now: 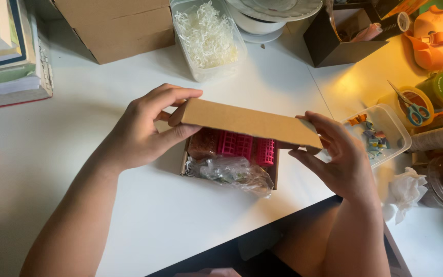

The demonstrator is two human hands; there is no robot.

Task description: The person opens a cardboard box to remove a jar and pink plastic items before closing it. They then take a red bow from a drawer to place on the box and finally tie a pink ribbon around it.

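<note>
Both hands hold a flat brown cardboard lid point(247, 122) by its two ends, a little above an open brown box point(185, 160) on the white table point(103, 154). My left hand point(147, 131) grips the lid's left end; my right hand point(334, 154) grips its right end. The lid hides the box's far half. Inside the box I see pink ribbed hair rollers point(244, 146), a brownish item point(203, 143) and a crumpled clear plastic bag point(232, 172).
A clear tub of white shredded paper point(206, 36) and a large cardboard box point(119, 25) stand at the back. Books point(6, 51) lie far left. At right are a tray of small clips point(378, 133), scissors point(411, 107), tissue point(406, 190), a dark box point(339, 38).
</note>
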